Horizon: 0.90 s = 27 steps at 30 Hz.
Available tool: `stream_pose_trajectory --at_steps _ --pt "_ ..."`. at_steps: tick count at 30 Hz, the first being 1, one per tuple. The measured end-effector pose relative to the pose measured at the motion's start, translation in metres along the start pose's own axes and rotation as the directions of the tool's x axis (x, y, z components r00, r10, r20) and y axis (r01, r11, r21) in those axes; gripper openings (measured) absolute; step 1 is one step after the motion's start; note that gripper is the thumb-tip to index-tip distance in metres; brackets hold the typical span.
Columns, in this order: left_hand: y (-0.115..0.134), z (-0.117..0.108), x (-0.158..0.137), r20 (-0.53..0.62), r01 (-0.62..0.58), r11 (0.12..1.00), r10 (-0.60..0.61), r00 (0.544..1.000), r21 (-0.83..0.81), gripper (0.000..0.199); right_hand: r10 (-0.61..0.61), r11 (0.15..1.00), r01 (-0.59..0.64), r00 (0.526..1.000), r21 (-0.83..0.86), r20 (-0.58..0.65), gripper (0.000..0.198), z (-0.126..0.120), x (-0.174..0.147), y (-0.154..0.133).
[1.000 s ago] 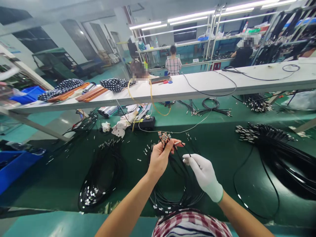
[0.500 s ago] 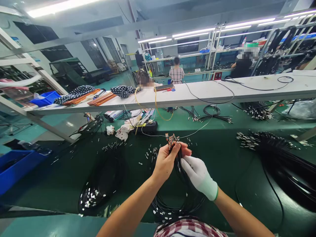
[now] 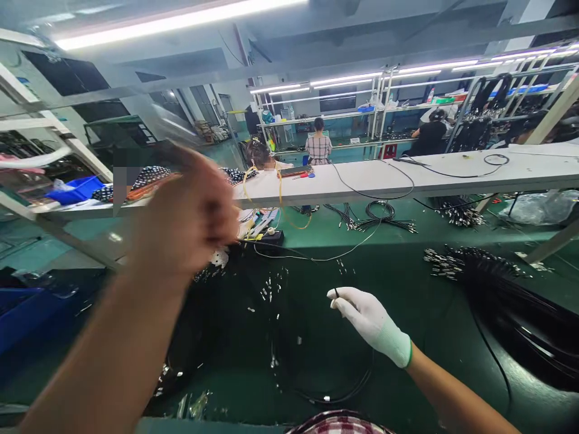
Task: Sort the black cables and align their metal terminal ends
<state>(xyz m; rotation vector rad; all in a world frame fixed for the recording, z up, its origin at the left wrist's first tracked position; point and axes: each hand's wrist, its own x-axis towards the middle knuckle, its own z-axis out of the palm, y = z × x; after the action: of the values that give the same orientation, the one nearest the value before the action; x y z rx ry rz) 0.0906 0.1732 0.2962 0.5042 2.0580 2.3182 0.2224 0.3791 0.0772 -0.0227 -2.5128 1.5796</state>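
My left hand (image 3: 187,211), bare and blurred by motion, is raised high at the left with its fingers closed; something dark shows in its grip, too blurred to name. My right hand (image 3: 368,319), in a white glove, hovers over the green bench and pinches the end of a thin black cable (image 3: 335,293). Below it lies a loose coil of black cables (image 3: 325,386) with metal tips. Small metal terminals (image 3: 271,286) are scattered on the green mat between my hands.
A thick bundle of black cables (image 3: 497,283) lies at the right. A white shelf (image 3: 389,175) crosses the bench, with cables on it. A blue bin (image 3: 22,313) stands at the left. A co-worker (image 3: 262,157) sits opposite; other people work at far benches.
My left hand has swung up and to the left, away from my right hand. The small connector cluster it held up is no longer visible. My right hand stays low, still pinching a cable.
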Motion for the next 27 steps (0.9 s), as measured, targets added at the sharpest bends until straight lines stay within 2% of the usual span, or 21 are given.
stream_pose_trajectory --at_steps 1,2,3,4,6,8,10,12,14,16,18,19,21,22,24,25,26,27 --pt "-0.016 0.007 0.001 0.161 0.118 0.993 -0.118 0.98 0.014 0.043 -0.006 1.0 0.006 1.0 -0.016 -0.017 0.028 -0.004 0.001 -0.002" --pt "-0.032 0.015 0.002 0.259 0.225 0.974 -0.223 0.94 0.025 0.044 -0.024 0.999 0.023 0.999 -0.03 -0.038 0.029 -0.008 0.003 -0.006" --pt "-0.046 0.023 0.001 0.344 0.249 0.969 -0.234 0.909 0.002 0.047 -0.053 0.998 0.051 0.997 -0.038 -0.063 0.032 -0.012 0.005 -0.011" --pt "-0.057 0.03 -0.001 0.424 0.268 0.963 -0.229 0.876 -0.033 0.047 -0.091 0.995 0.087 0.992 -0.039 -0.085 0.036 -0.016 0.007 -0.017" --pt "-0.066 0.046 -0.009 0.516 0.248 0.959 -0.144 0.844 -0.138 0.048 -0.174 0.985 0.175 0.978 -0.009 -0.117 0.048 -0.02 0.014 -0.034" --pt "-0.062 0.061 -0.02 0.567 0.229 0.948 -0.067 0.821 -0.221 0.047 -0.233 0.966 0.243 0.967 0.089 -0.105 0.057 -0.019 0.022 -0.055" --pt "-0.055 0.074 -0.03 0.608 0.252 0.934 -0.05 0.793 -0.253 0.049 -0.221 0.939 0.232 0.973 0.252 -0.071 0.052 -0.012 0.028 -0.073" --pt "-0.052 0.084 -0.036 0.649 0.319 0.915 -0.089 0.756 -0.247 0.052 -0.148 0.887 0.123 0.989 0.445 0.021 0.044 -0.001 0.029 -0.085" --pt "-0.054 0.088 -0.037 0.695 0.413 0.887 -0.163 0.7 -0.208 0.053 -0.078 0.797 -0.055 0.978 0.602 0.192 0.046 0.009 0.025 -0.089" --pt "-0.06 0.087 -0.032 0.755 0.503 0.853 -0.236 0.612 -0.141 0.051 -0.038 0.708 -0.228 0.933 0.669 0.358 0.048 0.017 0.019 -0.086" --pt "-0.067 0.084 -0.026 0.799 0.549 0.831 -0.267 0.539 -0.093 0.049 -0.023 0.64 -0.34 0.888 0.69 0.459 0.051 0.023 0.013 -0.08" --pt "-0.071 0.082 -0.023 0.807 0.544 0.834 -0.26 0.531 -0.089 0.047 -0.025 0.608 -0.374 0.873 0.701 0.487 0.053 0.023 0.011 -0.077" --pt "-0.082 0.079 -0.021 0.805 0.483 0.867 -0.197 0.56 -0.123 0.046 -0.078 0.551 -0.401 0.848 0.732 0.524 0.058 0.019 0.01 -0.075" --pt "-0.09 0.078 -0.022 0.803 0.443 0.884 -0.15 0.576 -0.153 0.046 -0.11 0.533 -0.375 0.858 0.758 0.502 0.061 0.013 0.011 -0.076" --pt "-0.111 0.076 -0.032 0.817 0.381 0.902 -0.058 0.574 -0.203 0.045 -0.126 0.54 -0.218 0.934 0.813 0.334 0.065 -0.004 0.016 -0.081" --pt "-0.126 0.075 -0.04 0.84 0.369 0.907 -0.031 0.541 -0.204 0.05 -0.112 0.562 -0.103 0.973 0.821 0.199 0.066 -0.015 0.019 -0.084" --pt "-0.141 0.073 -0.05 0.871 0.368 0.913 -0.029 0.49 -0.177 0.059 -0.086 0.588 0.009 0.995 0.808 0.052 0.066 -0.026 0.021 -0.089" --pt "-0.158 0.072 -0.06 0.903 0.361 0.925 -0.047 0.426 -0.122 0.067 -0.057 0.613 0.09 0.996 0.785 -0.07 0.065 -0.036 0.024 -0.093"
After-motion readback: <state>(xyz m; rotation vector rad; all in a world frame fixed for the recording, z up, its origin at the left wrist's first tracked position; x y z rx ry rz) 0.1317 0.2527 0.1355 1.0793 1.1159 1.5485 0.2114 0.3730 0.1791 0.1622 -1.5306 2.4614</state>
